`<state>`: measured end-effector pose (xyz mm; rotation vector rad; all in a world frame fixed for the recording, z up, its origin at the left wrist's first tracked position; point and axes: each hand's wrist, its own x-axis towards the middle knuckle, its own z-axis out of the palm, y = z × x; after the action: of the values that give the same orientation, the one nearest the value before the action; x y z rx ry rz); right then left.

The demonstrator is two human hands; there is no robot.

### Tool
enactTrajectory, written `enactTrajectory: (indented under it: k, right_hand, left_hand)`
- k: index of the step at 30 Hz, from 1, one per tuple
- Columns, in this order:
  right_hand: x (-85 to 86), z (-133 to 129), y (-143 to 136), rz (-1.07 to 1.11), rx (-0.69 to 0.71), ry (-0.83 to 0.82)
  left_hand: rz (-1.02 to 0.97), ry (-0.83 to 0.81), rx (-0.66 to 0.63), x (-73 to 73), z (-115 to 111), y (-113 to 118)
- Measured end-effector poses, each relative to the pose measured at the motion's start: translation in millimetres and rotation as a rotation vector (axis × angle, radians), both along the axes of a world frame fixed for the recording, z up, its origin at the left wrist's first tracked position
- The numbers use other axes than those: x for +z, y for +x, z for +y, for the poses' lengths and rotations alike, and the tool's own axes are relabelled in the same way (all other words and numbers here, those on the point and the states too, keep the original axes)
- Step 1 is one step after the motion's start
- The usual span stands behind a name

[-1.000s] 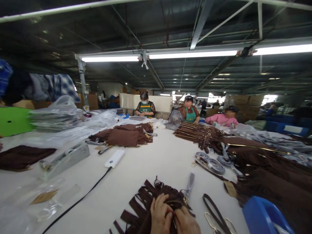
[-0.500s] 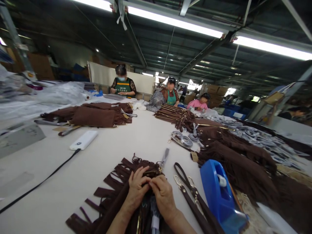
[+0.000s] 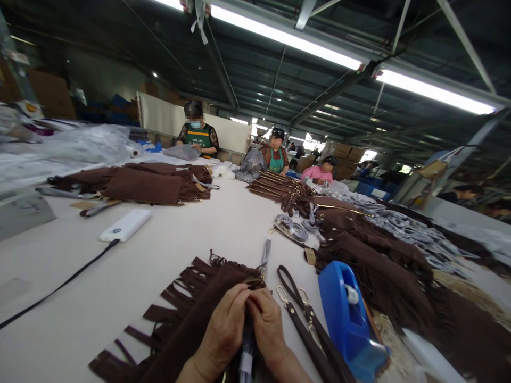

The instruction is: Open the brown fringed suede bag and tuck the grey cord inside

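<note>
A dark brown fringed bag (image 3: 191, 311) lies on the table in front of me, its strips fanned out to the left. My left hand (image 3: 225, 324) and my right hand (image 3: 265, 322) meet over the bag's upper right part, fingers pinched together at its gold-zipped opening. What sits right between the fingertips is hidden. Below them, a plastic-wrapped strap with a white band (image 3: 246, 361) shows between my wrists. A grey-wrapped tab (image 3: 266, 252) sticks up from the bag's far corner.
Right of the bag lie a brown strap with gold clasps (image 3: 297, 314) and a blue tape dispenser (image 3: 347, 314). Brown bags (image 3: 371, 260) are piled beyond; more bags (image 3: 143, 186) lie far left. A white power bank (image 3: 125, 226) trails a black cable. Several co-workers (image 3: 199, 135) sit opposite.
My left hand's fingers were spread over the bag; now they are drawn together against my right hand's fingertips. The view has shifted slightly. A co-worker opposite now handles a grey plastic bag.
</note>
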<state>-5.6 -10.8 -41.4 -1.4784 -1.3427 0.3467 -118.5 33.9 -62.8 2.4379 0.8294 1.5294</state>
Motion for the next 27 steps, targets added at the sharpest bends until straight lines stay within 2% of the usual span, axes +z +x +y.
enactTrajectory:
  k: [3,6,9,12,17,19,22,27]
  right_hand:
    - [-1.5,-0.6,2.5,0.011,-0.052,-0.025]
    - [-0.9,-2.5,4.5,0.022,-0.093,-0.054]
    - [-1.7,-4.5,5.0,0.006,-0.056,-0.042]
    - [-3.0,-5.5,3.8,-0.002,-0.019,-0.007]
    - [-2.7,-4.8,1.6,0.025,-0.006,-0.006]
    - [-2.3,-4.2,1.5,0.040,0.000,-0.025]
    - [0.5,-5.9,3.2,0.061,0.032,-0.079]
    - [17.2,-21.9,15.4,0.211,0.107,-0.288]
  left_hand:
    - [-0.047,-0.182,-0.110,-0.4,-0.1,2.9]
    - [0.092,-0.379,-0.157,-1.9,5.6,2.2]
    - [0.168,-0.558,-0.194,1.3,10.1,1.2]
    - [0.086,-0.742,-0.265,11.9,12.0,1.0]
    - [-0.078,-1.055,-0.510,28.1,14.2,0.5]
    - [-0.141,-1.133,-0.509,28.5,15.5,0.9]
    - [-0.186,-1.165,-0.425,24.1,17.8,1.6]
    - [-0.194,-1.169,-0.369,18.3,20.5,1.7]
